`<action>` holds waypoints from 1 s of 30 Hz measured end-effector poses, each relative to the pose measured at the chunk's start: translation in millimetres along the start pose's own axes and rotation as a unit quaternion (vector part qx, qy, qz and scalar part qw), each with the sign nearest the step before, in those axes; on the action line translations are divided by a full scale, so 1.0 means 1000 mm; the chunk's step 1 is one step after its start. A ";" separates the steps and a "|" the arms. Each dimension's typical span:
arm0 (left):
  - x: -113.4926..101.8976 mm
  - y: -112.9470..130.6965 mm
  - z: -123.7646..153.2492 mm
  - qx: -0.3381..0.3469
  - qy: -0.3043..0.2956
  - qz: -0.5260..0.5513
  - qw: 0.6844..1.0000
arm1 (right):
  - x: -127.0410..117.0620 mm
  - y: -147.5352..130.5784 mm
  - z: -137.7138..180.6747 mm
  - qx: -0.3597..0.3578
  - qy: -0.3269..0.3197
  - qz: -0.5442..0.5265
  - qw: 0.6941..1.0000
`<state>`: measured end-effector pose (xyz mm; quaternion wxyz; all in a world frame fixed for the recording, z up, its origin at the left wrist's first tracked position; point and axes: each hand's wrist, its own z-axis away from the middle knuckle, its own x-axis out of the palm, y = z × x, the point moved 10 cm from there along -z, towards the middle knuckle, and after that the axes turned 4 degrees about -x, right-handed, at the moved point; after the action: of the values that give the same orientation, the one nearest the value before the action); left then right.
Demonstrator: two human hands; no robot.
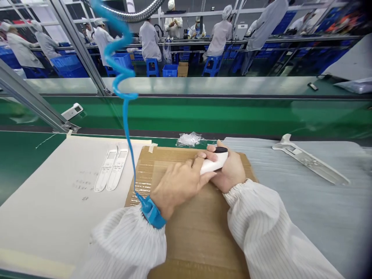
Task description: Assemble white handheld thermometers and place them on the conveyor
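Note:
Over the cardboard sheet [203, 232], a white handheld device with a black end [213, 162] is held between both my hands. My left hand [181, 182] closes its fingers and thumb on the device's near-left end; a blue wrist strap circles that wrist. My right hand [231, 170] wraps around the far-right side, under the black end. Much of the device is covered by my fingers. On the white paper to the left lie two flat white shell pieces [112, 168] side by side. A longer white shell part [310, 159] rests on the foam sheet at the right.
A coiled blue cord [125, 104] runs from the wrist strap up across the view. A small clear plastic bag [188, 139] lies beyond the cardboard. The green conveyor belt [203, 116] carries a white device [72, 111] at left. A metal post [78, 42] slants at left; people work behind.

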<state>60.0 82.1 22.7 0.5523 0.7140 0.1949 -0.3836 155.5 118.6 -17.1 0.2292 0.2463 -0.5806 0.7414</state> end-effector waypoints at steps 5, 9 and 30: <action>-0.038 -0.021 0.000 -0.073 0.125 0.049 0.988 | 0.029 0.007 0.004 -0.001 -0.079 0.019 0.997; -0.047 -0.005 0.003 -0.008 0.177 0.097 0.979 | 0.039 0.023 0.009 -0.010 -0.108 0.021 0.994; -0.039 -0.012 -0.002 0.037 0.074 0.050 0.995 | 0.007 -0.006 -0.002 -0.005 -0.010 -0.067 0.998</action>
<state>28.1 93.6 45.2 0.5280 0.7695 0.1845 -0.3083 154.1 122.7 -8.8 0.2739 0.2911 -0.5684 0.7192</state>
